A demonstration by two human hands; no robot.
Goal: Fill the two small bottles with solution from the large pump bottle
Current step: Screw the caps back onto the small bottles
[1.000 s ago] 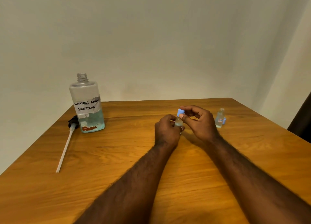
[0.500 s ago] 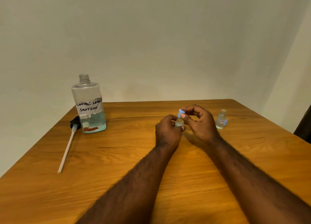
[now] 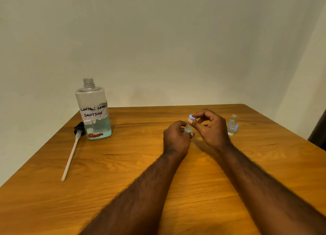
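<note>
While left hand (image 3: 176, 137) grips small bottle (image 3: 187, 128), right hand (image 3: 211, 128) pinches cap (image 3: 191, 117).

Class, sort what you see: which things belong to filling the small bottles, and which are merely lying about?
Belonging: large bottle, neck open; its pump, lying alongside; small bottle in the left hand; blue cap pinched by the right hand; second small bottle; second blue cap beside it.
Merely there: wooden table; wall; dark shape at right edge.

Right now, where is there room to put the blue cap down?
The table is bare between the large bottle and the left hand, and right of the pump tube. It is tight between the right hand and the standing small bottle.
</note>
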